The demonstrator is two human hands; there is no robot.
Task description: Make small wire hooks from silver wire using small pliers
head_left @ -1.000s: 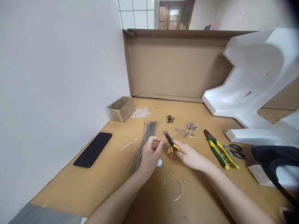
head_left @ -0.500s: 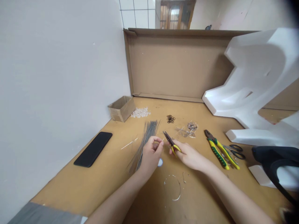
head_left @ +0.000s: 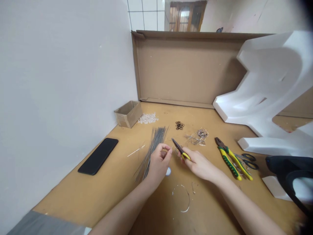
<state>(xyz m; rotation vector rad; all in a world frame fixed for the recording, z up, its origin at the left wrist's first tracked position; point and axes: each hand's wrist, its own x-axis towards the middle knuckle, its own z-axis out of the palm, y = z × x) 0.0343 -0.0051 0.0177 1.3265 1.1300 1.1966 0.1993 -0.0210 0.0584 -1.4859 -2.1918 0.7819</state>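
Note:
My left hand (head_left: 160,160) is closed in a pinch on a short thin wire (head_left: 171,148), whose tip pokes out toward the right. Small needle-nose pliers (head_left: 180,148) with yellow handles are gripped in my right hand (head_left: 198,164). Their jaws look closed and point up and left, just above the wire's tip; whether they touch it I cannot tell. Under and beside my left hand lies a bundle of straight grey wires (head_left: 156,139). A round white-blue object (head_left: 168,171) shows partly beside my left wrist. Nearer me is a curved wire loop (head_left: 189,199).
Behind lie clear beads (head_left: 148,118), a small cardboard box (head_left: 128,115), black rings (head_left: 179,125) and tangled wire (head_left: 201,134). At right are larger pliers (head_left: 228,160), scissors (head_left: 249,160) and white foam (head_left: 260,145). A black phone (head_left: 98,156) lies left, by the wall.
The pliers' jaws have come together; they were slightly apart before. Both hands stay nearly in place, and the whole view has shifted a little.

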